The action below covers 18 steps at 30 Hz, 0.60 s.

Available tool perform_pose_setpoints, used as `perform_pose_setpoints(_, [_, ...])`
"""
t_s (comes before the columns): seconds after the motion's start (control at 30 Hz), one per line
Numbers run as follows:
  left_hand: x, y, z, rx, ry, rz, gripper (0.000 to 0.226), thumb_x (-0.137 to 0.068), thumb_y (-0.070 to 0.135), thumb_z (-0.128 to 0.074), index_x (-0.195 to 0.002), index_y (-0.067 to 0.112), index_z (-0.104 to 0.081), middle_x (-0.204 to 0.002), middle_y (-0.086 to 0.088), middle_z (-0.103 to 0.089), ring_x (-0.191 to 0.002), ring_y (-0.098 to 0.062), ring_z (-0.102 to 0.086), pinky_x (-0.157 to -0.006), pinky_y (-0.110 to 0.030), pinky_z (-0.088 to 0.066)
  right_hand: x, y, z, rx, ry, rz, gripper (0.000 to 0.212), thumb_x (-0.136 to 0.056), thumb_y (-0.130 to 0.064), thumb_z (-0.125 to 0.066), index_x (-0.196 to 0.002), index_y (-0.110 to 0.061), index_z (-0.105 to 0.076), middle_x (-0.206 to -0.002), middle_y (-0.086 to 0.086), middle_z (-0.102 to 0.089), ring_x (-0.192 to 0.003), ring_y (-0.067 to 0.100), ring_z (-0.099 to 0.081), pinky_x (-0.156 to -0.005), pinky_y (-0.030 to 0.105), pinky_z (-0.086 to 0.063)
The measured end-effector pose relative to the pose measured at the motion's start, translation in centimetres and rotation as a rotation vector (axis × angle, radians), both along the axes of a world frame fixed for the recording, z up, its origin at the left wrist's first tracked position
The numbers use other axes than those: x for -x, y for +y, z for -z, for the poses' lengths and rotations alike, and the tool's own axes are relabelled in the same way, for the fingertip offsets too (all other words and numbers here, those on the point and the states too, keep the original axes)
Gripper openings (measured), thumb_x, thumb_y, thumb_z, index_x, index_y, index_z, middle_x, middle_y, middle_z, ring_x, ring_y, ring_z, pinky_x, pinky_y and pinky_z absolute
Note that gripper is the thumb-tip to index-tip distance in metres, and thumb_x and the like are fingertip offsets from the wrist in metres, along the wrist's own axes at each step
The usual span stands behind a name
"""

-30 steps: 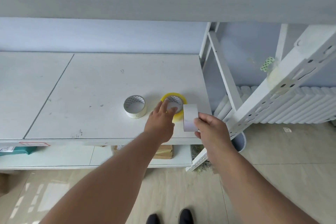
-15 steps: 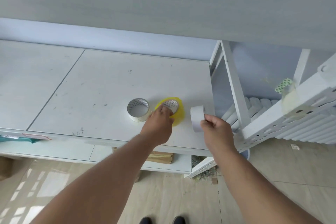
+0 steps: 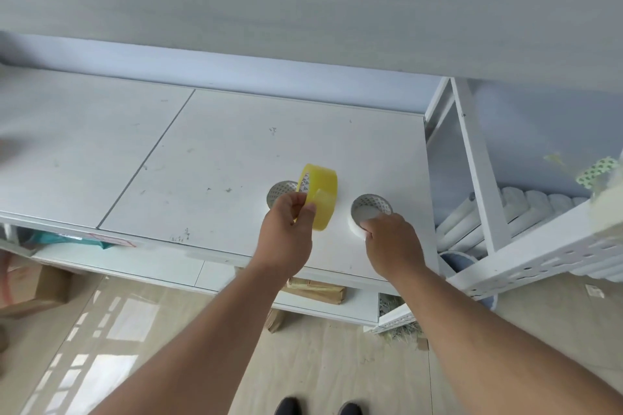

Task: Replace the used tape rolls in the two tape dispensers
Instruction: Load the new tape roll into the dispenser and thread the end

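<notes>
A: So, biggest thing first: the white desk (image 3: 236,152) carries everything here, and I'll place the rest against it.

B: And the hands?

A: The left hand (image 3: 286,236) is over the desk's front half, pinching the yellow tape roll (image 3: 320,192) by its rim between thumb and fingers, the roll raised on edge and clear of the surface. The right hand (image 3: 391,242) is towards the desk's right front corner, fingers curled round the near side of a white tape roll (image 3: 369,212) that looks to be lying flat on the desk (whether it is fully set down I cannot tell).

B: Anything else up there?

A: A second white roll (image 3: 281,192) lies flat on the desk just behind the left hand, partly hidden by the yellow one. No dispenser shows anywhere in view.

B: What could go wrong?

A: I'd judge the yellow roll is the weak point: a pinch on the rim alone could let it swing or slip, and on edge it would roll off the desk's front. Its loose end seems to be lifting near the thumb, so it might stick to a finger or fold onto itself. The right-hand roll sits close to the desk's right edge; a careless nudge would send it down beside the white rack (image 3: 478,178).
</notes>
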<state>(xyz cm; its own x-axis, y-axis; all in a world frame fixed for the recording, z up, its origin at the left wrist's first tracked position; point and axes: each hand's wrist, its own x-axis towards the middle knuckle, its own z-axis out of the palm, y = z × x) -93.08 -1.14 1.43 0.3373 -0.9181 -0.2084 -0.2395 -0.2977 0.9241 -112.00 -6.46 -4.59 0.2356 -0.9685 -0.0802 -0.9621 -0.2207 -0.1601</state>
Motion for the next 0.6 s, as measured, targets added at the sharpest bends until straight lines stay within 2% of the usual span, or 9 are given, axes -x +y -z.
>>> perform_pose_setpoints(0.07, [-0.2, 0.3, 0.1, -0.005, 0.009, -0.007, 0.025, -0.106, 0.03, -0.054, -0.125, 0.018, -0.064, -0.111, 0.001, -0.075, -0.09, -0.011, -0.065, -0.074, -0.022, -0.045, 0.1, 0.0, 0.1, -0.023, 0.022, -0.018, 0.02, -0.092, -0.008, -0.051, -0.079, -0.023, -0.047, -0.094, 0.006, -0.072, -0.094, 0.033, -0.064, -0.069, 0.037, -0.04])
perform_pose_setpoints(0.1, [-0.3, 0.4, 0.0, -0.005, 0.015, -0.011, 0.025, -0.106, 0.03, -0.054, -0.125, 0.018, -0.064, -0.11, 0.002, -0.075, -0.088, -0.011, -0.065, -0.075, -0.023, -0.046, 0.3, 0.1, -0.1, -0.004, 0.012, -0.025, 0.017, -0.093, -0.013, -0.053, -0.081, -0.022, -0.045, -0.095, 0.006, -0.072, -0.094, 0.033, -0.063, -0.07, 0.037, -0.039])
perform_pose_setpoints(0.17, [-0.4, 0.9, -0.6, -0.002, 0.041, -0.026, 0.025, -0.106, 0.03, -0.054, -0.125, 0.017, -0.064, -0.109, 0.003, -0.075, -0.091, -0.012, -0.067, -0.079, -0.027, -0.051, 0.8, 0.7, -1.2, 0.08, -0.081, 0.004, 0.005, -0.096, -0.02, -0.059, -0.092, -0.016, -0.06, -0.101, 0.005, -0.074, -0.097, 0.036, -0.064, -0.075, 0.04, -0.047])
perform_pose_setpoints(0.2, [-0.4, 1.2, -0.9, 0.004, 0.066, -0.037, 0.024, -0.106, 0.03, -0.055, -0.124, 0.018, -0.065, -0.11, 0.003, -0.075, -0.096, -0.014, -0.069, -0.085, -0.03, -0.054, 0.8, 1.2, -2.1, 0.1, -0.193, 0.046, 0.011, -0.097, -0.02, -0.06, -0.103, -0.014, -0.068, -0.106, 0.006, -0.075, -0.101, 0.036, -0.065, -0.08, 0.041, -0.05])
perform_pose_setpoints(0.27, [-0.3, 2.0, -1.9, 0.022, 0.119, -0.056, 0.021, -0.106, 0.029, -0.056, -0.12, 0.018, -0.066, -0.11, 0.003, -0.076, -0.102, -0.014, -0.071, -0.094, -0.038, -0.058, -0.1, 2.6, -5.0, 0.018, -0.572, 0.179, 0.022, -0.102, -0.02, -0.06, -0.12, -0.015, -0.072, -0.117, 0.003, -0.074, -0.108, 0.027, -0.067, -0.09, 0.036, -0.052])
perform_pose_setpoints(0.33, [-0.1, 3.1, -3.0, 0.038, 0.197, -0.079, 0.018, -0.106, 0.026, -0.056, -0.116, 0.017, -0.067, -0.11, -0.001, -0.078, -0.102, -0.015, -0.072, -0.098, -0.044, -0.057, -2.1, 4.3, -8.0, -0.179, -0.978, 0.271, 0.02, -0.104, -0.027, -0.06, -0.12, -0.022, -0.071, -0.118, -0.002, -0.075, -0.109, 0.016, -0.071, -0.096, 0.035, -0.055])
perform_pose_setpoints(0.4, [0.1, 4.4, -4.1, 0.038, 0.286, -0.122, 0.019, -0.107, 0.025, -0.056, -0.118, 0.015, -0.068, -0.11, -0.005, -0.08, -0.104, -0.019, -0.075, -0.099, -0.047, -0.058, -4.2, 5.9, -9.8, -0.361, -1.192, 0.242, 0.021, -0.105, -0.035, -0.06, -0.117, -0.024, -0.072, -0.109, -0.007, -0.078, -0.104, 0.006, -0.073, -0.096, 0.036, -0.058])
perform_pose_setpoints(0.5, [-0.7, 7.1, -5.4, 0.045, 0.348, -0.226, 0.022, -0.105, 0.027, -0.058, -0.121, 0.015, -0.068, -0.109, -0.005, -0.081, -0.105, -0.018, -0.076, -0.1, -0.047, -0.059, -6.8, 8.2, -11.2, -0.442, -1.163, 0.076, 0.022, -0.104, -0.04, -0.06, -0.115, -0.028, -0.075, -0.099, -0.007, -0.079, -0.089, -0.003, -0.069, -0.083, 0.026, -0.051])
perform_pose_setpoints(0.6, [-2.7, 10.5, -6.0, 0.062, 0.341, -0.333, 0.021, -0.104, 0.029, -0.061, -0.119, 0.018, -0.069, -0.106, -0.001, -0.082, -0.103, -0.016, -0.077, -0.097, -0.046, -0.061, -9.2, 10.1, -11.7, -0.455, -1.129, -0.031, 0.02, -0.102, -0.031, -0.064, -0.118, -0.028, -0.076, -0.103, -0.012, -0.081, -0.097, 0.001, -0.074, -0.083, 0.025, -0.054])
